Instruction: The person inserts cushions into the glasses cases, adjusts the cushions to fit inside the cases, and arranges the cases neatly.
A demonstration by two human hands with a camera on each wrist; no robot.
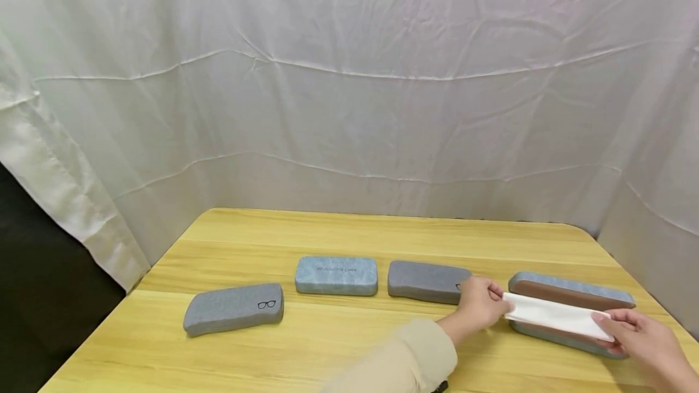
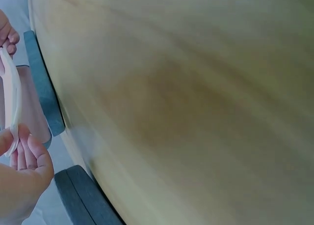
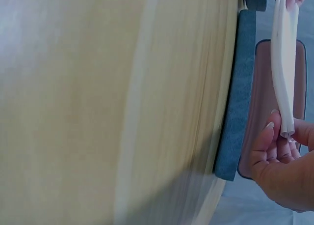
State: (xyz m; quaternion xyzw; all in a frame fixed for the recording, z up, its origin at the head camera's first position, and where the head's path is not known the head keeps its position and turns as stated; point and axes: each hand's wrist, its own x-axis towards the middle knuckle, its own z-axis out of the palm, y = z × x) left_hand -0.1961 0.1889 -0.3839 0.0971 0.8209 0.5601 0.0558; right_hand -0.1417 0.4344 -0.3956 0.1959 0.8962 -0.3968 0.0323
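A folded white cloth is stretched between my two hands in the head view. My left hand pinches its left end, and my right hand pinches the right end. Beneath the cloth, an open blue glasses case with brown lining lies on the table, partly hidden. In the right wrist view the cloth hangs in layers over the brownish-pink lining. Just left of my left hand is a closed grey glasses case, its right end touching or overlapped by the fingers.
A closed light-blue glasses case with lettering lies mid-table. Farther left, another grey glasses case bears a small glasses drawing. The wooden table ends at a pale curtain behind and at the sides.
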